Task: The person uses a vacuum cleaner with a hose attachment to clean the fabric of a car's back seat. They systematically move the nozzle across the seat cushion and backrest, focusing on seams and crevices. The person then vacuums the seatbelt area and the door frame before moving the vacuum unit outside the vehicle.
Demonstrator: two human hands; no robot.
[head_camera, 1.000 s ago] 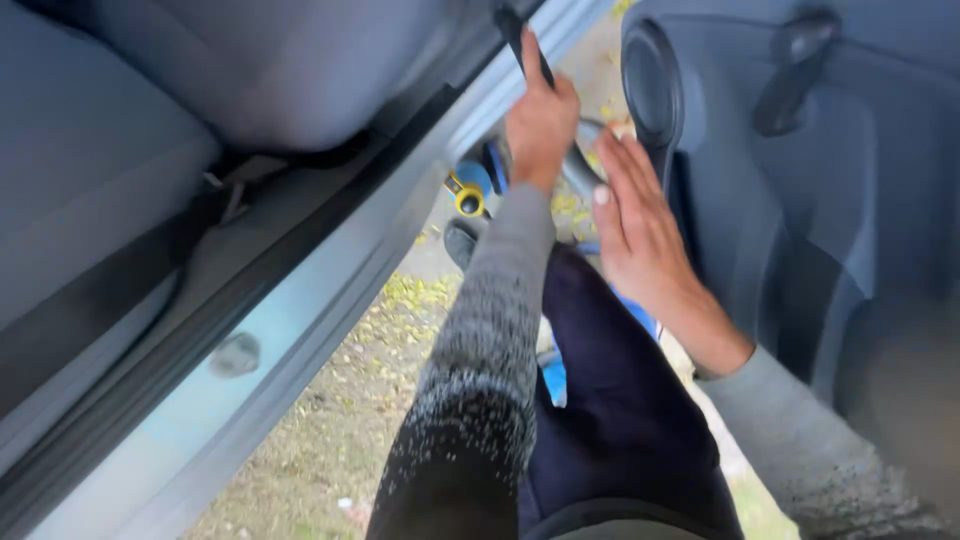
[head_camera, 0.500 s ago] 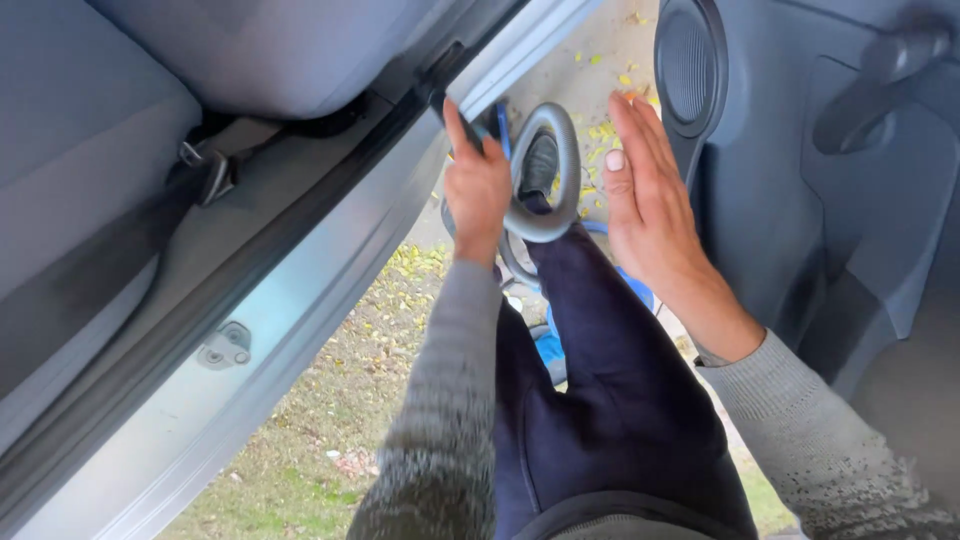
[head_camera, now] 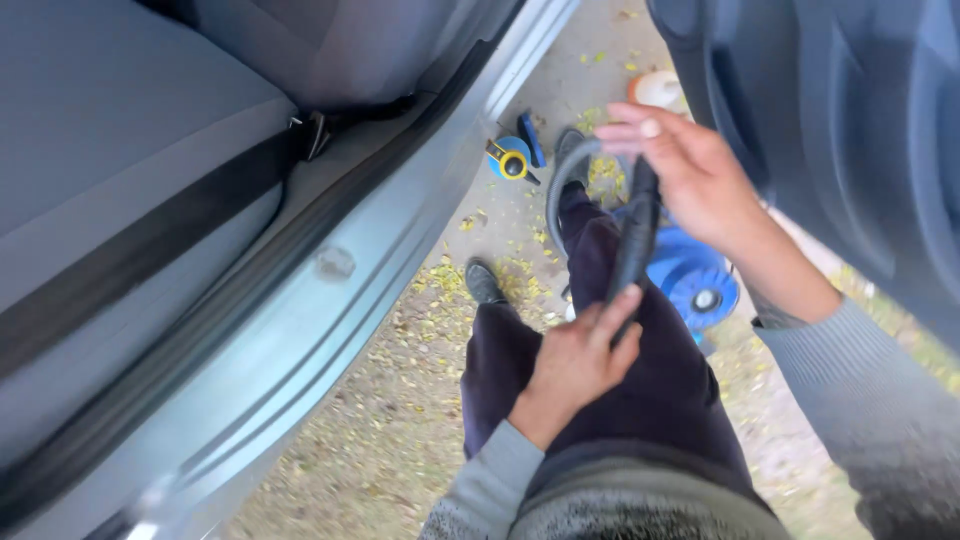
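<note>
The left hand (head_camera: 575, 365) is closed around the black hose (head_camera: 632, 245) over the lap, probably to steady it, while the right hand (head_camera: 690, 170), fingers spread, touches its upper part beside the car door (head_camera: 850, 130).

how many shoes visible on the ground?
2. One dark shoe is on the leaf-strewn ground beside the car sill. The other shoe is farther ahead, near the blue and yellow tool; the hose partly covers it.
</note>
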